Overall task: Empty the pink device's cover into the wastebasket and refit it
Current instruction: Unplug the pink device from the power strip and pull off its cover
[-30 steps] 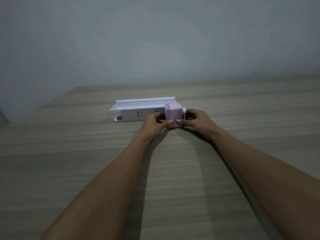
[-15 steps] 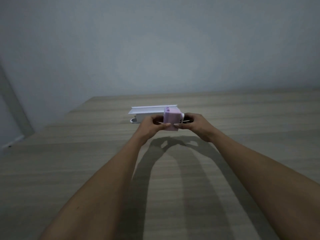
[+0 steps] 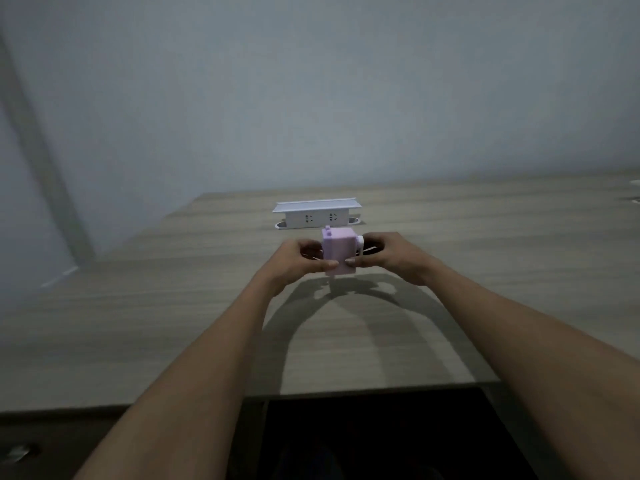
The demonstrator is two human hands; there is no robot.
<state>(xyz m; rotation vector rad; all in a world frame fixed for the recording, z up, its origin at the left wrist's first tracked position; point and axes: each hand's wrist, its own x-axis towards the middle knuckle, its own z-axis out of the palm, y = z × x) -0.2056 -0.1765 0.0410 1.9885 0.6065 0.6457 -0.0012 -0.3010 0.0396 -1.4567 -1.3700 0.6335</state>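
Note:
A small boxy pink device (image 3: 338, 250) is held above the wooden table (image 3: 173, 306), its shadow on the boards below. My left hand (image 3: 300, 258) grips its left side with the thumb on the front lower edge. My right hand (image 3: 384, 252) grips its right side, where a white round knob (image 3: 360, 243) sticks out. The device's cover cannot be told apart from its body. No wastebasket is in view.
A white power strip box (image 3: 316, 213) with two sockets stands on the table behind the device. The table's near edge (image 3: 346, 393) runs across the lower frame, with dark space under it. A grey wall is behind.
Both hands have lifted the pink device off the table beside the power strip and drawn it toward me. The camera has tilted up and back, showing the table's near edge.

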